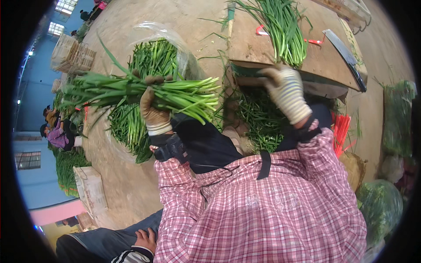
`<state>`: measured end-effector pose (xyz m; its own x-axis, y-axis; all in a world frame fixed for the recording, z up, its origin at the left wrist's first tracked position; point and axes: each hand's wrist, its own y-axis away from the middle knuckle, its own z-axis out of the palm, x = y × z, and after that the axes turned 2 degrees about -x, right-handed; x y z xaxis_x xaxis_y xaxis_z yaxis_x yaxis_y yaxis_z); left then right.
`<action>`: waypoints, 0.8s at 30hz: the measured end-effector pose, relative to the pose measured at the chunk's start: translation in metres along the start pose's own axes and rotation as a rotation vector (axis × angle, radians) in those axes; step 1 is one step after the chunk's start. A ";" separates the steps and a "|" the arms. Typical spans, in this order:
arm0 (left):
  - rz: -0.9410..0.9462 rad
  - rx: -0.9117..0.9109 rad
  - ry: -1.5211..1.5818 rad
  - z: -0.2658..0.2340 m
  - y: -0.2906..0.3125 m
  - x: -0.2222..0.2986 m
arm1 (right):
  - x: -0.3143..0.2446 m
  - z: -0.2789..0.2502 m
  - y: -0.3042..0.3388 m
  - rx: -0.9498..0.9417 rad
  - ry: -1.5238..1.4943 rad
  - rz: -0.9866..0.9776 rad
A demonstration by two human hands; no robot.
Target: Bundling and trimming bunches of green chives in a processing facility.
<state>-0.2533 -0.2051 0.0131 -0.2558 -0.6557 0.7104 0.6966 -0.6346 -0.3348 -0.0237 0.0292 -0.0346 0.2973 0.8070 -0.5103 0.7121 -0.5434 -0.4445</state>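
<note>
My left hand (154,107), in a striped, soiled work glove, is closed around a bunch of garlic chives (188,94). The pale stem ends point right and the leaves fan out to the left. Below it, an open clear plastic bag (186,57) holds more chives (153,59). My right hand (287,90), gloved alike and slightly blurred, hovers by the near edge of a wooden board (250,44). Its fingers reach left and look apart, with nothing visible in them. Another chive bundle (283,35) lies on the board, over a red tie (313,41).
A large knife (342,50) lies at the board's right side, its dark handle over the edge. Loose leaves (263,118) are heaped beneath the board. Red ties (340,131) stand by my right side. Another person's hand (146,239) rests at lower left. Crates (72,55) stand farther off.
</note>
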 end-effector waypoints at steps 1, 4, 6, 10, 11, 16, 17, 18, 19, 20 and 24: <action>0.001 -0.069 0.094 0.010 -0.002 -0.006 | -0.028 0.010 -0.009 0.023 -0.310 -0.202; -0.098 -0.004 0.078 0.021 -0.005 -0.033 | -0.080 0.021 -0.022 0.012 -0.189 -0.526; -0.158 0.010 0.147 0.033 -0.010 -0.045 | -0.068 0.025 -0.025 0.014 -0.065 -0.588; -0.354 0.216 -0.012 0.000 -0.025 -0.043 | -0.028 0.008 -0.014 -0.406 0.394 -0.362; -0.352 0.295 -0.114 0.003 -0.026 -0.041 | -0.009 0.005 -0.011 -0.618 0.534 -0.227; -0.336 0.442 -0.356 0.027 -0.030 -0.050 | -0.041 -0.025 -0.018 -0.084 0.328 -0.268; -0.326 0.461 -0.282 0.045 -0.030 -0.052 | -0.060 -0.016 -0.022 -0.053 0.283 -0.328; -0.333 0.450 -0.277 0.050 -0.032 -0.059 | -0.071 -0.011 -0.025 -0.020 0.245 -0.389; -0.311 0.435 -0.315 0.052 -0.031 -0.060 | -0.071 0.000 -0.027 -0.210 0.356 -0.409; -0.290 0.421 -0.353 0.053 -0.031 -0.059 | -0.060 0.013 -0.023 -0.215 0.363 -0.483; -0.214 0.576 -0.351 0.033 -0.044 -0.044 | -0.009 -0.023 -0.002 -0.338 0.422 -0.405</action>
<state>-0.2505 -0.1349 0.0175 -0.2630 -0.3088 0.9141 0.9237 -0.3540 0.1461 -0.0129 0.0281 -0.0116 0.1384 0.9903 0.0098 0.9592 -0.1316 -0.2503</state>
